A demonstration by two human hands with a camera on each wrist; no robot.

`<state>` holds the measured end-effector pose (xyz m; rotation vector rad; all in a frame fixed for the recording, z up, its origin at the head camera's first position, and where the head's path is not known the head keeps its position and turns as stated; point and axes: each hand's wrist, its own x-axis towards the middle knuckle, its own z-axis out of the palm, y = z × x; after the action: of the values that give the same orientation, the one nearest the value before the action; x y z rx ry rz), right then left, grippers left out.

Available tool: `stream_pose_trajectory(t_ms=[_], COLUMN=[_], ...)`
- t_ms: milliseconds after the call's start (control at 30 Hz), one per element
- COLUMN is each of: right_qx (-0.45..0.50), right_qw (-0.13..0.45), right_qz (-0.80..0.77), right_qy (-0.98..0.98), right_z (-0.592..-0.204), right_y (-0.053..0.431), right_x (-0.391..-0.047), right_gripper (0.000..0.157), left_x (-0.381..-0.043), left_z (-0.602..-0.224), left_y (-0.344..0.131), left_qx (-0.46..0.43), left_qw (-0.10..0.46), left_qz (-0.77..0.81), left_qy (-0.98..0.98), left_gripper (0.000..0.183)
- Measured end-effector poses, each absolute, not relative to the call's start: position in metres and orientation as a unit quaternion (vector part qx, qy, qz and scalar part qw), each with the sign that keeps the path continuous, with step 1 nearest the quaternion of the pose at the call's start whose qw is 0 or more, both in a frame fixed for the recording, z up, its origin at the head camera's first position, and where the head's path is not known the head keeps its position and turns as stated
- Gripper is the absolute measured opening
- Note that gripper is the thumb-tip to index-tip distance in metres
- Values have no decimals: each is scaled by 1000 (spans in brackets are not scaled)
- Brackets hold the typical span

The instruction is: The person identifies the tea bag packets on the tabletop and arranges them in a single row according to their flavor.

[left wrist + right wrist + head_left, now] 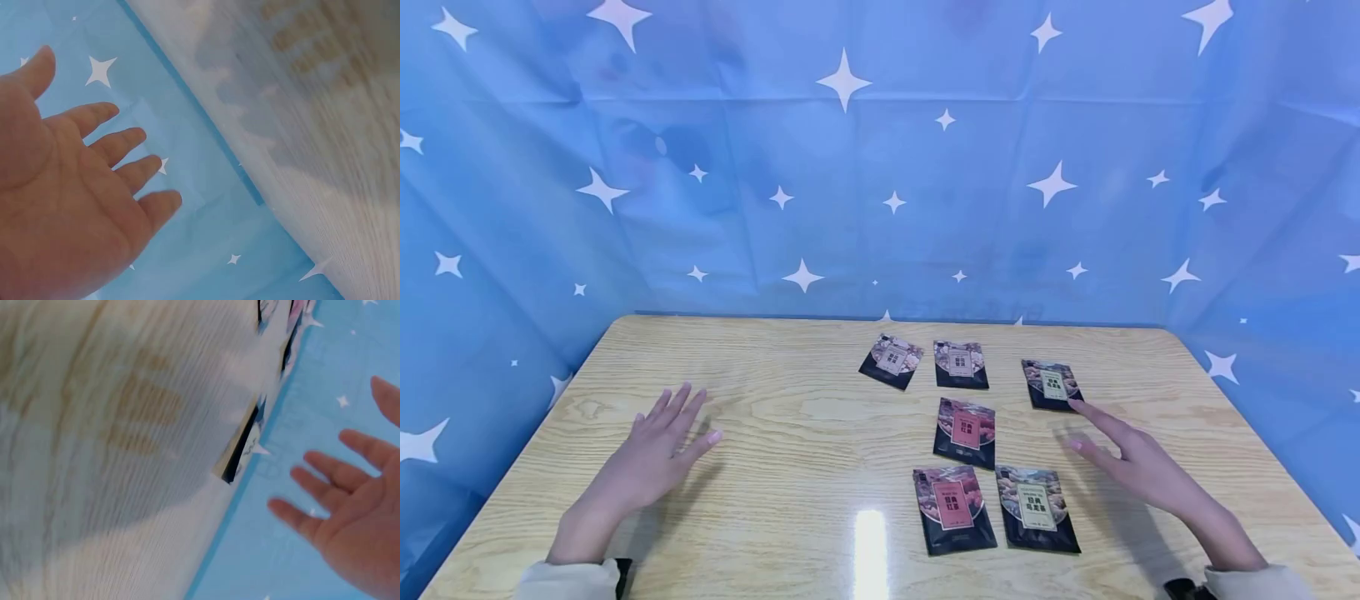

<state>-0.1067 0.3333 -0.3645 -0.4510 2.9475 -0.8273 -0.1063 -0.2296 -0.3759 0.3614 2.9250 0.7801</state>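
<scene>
My left hand (658, 454) hovers over the left part of the table with its fingers spread and nothing in them; the left wrist view shows the bare palm (69, 200). On the right, my right hand (1150, 467) is held above the table, fingers extended, also holding nothing. Its fingertips appear close to a dark sachet with a pale green label (1051, 385); whether they touch it, the head view cannot settle, but the right wrist view shows them apart from the sachet (242, 447). Below lies another green-label sachet (1037, 510), beside a red-label sachet (953, 510).
A second red-label sachet (966, 432) lies mid-table. Farther back are two sachets with pale pinkish labels, one tilted (892, 361) and one straighter (961, 364). The wooden table (760, 467) ends at a blue star-patterned cloth (850, 208) behind and at the sides.
</scene>
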Motion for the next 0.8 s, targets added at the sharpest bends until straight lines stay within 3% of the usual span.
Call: stream_pose_trajectory(t_ms=[333,800], right_qx=[-228,-262], right_qw=[99,237], right_qz=[-383,-471], right_qy=[890,808], right_z=[-366,-379], right_y=[331,317], right_x=[-99,-86], right_gripper=[43,43], left_x=[-104,-109], left_z=[-375,-375], left_y=[-229,-204], left_qx=[122,148], left_qw=[67,54], left_qz=[308,320], left_qy=[941,934], left_gripper=[74,66])
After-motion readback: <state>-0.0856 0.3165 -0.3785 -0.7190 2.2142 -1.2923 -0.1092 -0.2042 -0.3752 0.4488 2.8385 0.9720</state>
